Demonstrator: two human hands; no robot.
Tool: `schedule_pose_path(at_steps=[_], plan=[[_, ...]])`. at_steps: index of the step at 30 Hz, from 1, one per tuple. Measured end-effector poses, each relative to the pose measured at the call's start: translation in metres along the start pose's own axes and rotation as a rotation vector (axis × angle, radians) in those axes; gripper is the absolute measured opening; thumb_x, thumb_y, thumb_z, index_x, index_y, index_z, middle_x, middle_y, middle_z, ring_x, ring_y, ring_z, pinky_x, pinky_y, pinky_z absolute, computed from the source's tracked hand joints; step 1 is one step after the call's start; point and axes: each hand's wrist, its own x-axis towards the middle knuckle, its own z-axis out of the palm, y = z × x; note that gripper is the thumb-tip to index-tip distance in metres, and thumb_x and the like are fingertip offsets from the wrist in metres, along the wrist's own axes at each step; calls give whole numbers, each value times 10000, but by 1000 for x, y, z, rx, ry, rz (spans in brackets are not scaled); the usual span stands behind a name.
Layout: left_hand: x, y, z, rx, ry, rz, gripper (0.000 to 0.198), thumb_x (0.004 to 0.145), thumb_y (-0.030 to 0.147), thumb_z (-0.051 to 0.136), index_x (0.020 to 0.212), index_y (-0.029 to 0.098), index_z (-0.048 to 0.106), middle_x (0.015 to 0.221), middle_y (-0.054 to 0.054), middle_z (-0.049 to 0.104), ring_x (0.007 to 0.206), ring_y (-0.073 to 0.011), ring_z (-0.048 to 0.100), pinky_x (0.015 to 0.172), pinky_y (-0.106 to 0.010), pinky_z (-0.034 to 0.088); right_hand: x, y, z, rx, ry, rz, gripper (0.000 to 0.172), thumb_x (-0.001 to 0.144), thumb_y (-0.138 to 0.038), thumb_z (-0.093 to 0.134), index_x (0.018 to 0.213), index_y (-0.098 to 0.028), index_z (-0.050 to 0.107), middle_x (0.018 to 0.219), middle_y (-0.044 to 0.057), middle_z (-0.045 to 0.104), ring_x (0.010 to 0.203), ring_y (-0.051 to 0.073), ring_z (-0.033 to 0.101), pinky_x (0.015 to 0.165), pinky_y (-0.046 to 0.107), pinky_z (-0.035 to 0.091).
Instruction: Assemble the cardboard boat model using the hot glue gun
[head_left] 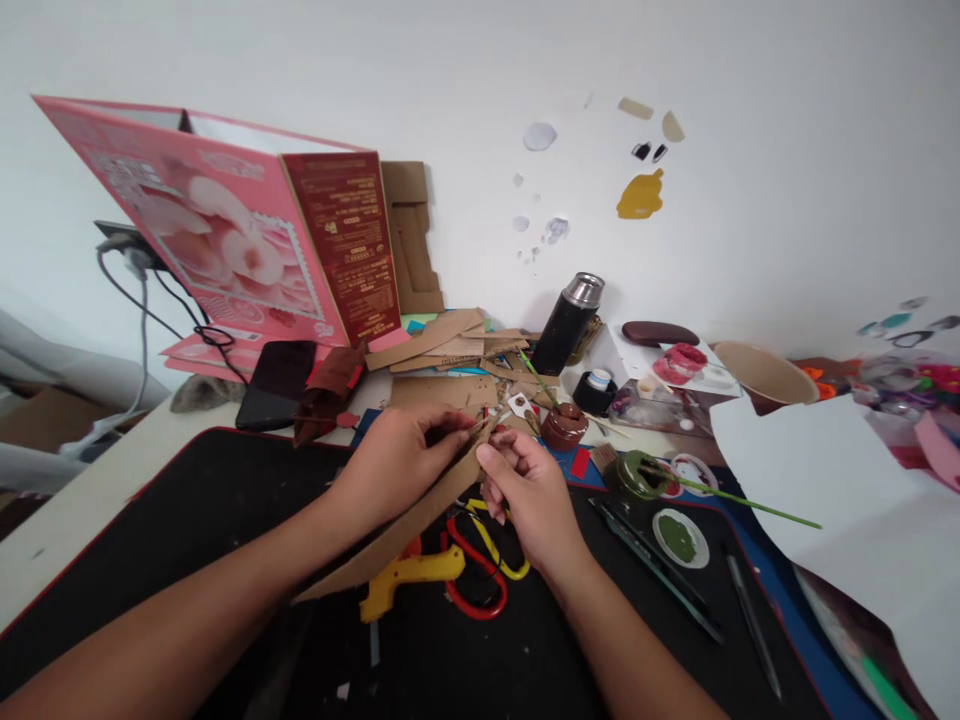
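Note:
A long cardboard strip (405, 522) slants up from lower left to the middle of the view. Both hands pinch it near its upper end. My left hand (401, 455) is closed on the far side of the strip, thumb and fingers at the tip. My right hand (529, 490) is closed on the same end, its thumb pressed on the cardboard. The exact fold at the fingertips is partly hidden. Just below lie a yellow hot glue gun (409, 575) and scissors (480, 590) with red and yellow handles, partly covered by the strip and hands.
Cardboard scraps (450, 345) pile up behind the hands. A black thermos (568, 325), a brown paint jar (564, 428) and a green paint jar (637, 474) with a brush across it stand to the right. A pink box (225, 230) rises at left beside a phone (276, 384).

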Motion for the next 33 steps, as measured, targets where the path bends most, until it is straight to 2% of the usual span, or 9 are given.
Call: schedule_pose_path(at_steps=[6,11,18,28,33], plan=[[-2,-3,4,248,95,106,236,960,243,614,1048,221,831,1043,-79,857,948,-274,803,880,-374,609,1,2,1,-6,27,-8,427,875,-598,784,895,-203,624,501,-94,521,384,88,463,370,184,326],[-4,-5,6,336,110,190,256,994,243,577,1076,182,812,1039,-107,849,944,-282,799,867,-374,608,3,3,-1,22,85,-14,445,852,-606,810,934,-201,646,497,-99,511,386,89,453,375,188,326],[-5,-9,8,421,111,273,288,1015,239,523,1091,184,795,1007,-119,837,881,-276,790,810,-373,610,5,6,-1,37,98,8,445,834,-605,817,910,-210,628,496,-102,508,376,92,443,365,189,320],[-2,-9,8,263,35,164,221,977,259,607,1045,211,812,1008,-79,854,906,-260,801,843,-353,605,6,3,-1,1,101,-13,432,820,-592,820,862,-225,597,465,-103,506,364,97,433,353,197,303],[-1,-8,8,300,-4,149,246,987,271,580,1065,220,808,1033,-72,854,935,-272,799,832,-365,593,6,3,-3,-29,85,-27,375,851,-551,793,853,-225,608,451,-107,495,360,92,411,368,200,306]])
